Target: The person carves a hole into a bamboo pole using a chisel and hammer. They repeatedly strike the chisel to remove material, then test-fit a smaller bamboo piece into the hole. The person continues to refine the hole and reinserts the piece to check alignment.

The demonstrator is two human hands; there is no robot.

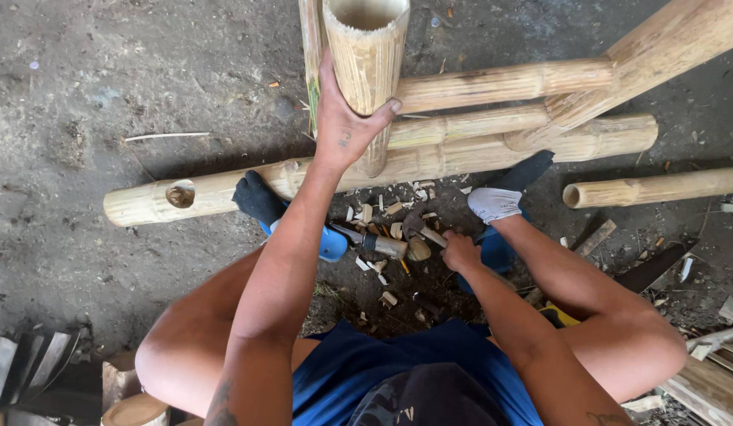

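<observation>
1. The left hand (pixel 347 126) grips an upright bamboo tube (pixel 367 59).
2. The right hand (pixel 459 251) closes on a hammer (pixel 418 230) low over wood chips (pixel 382 221).
3. A long bamboo pole (pixel 224 188) lies on the ground (pixel 106 79) just beyond both feet.

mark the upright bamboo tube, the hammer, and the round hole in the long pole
upright bamboo tube (pixel 366 55), head view, outer wall below rim.
hammer (pixel 418 237), head view, its head.
round hole (pixel 180 194), head view, hole's middle, pole's left end.

The person wears blue shorts (pixel 359 367), a dark sock (pixel 256 197) and a white sock (pixel 494 203), and blue sandals (pixel 332 243). Arms are bare; the left hand (pixel 343 126) carries a small tattoo.
</observation>
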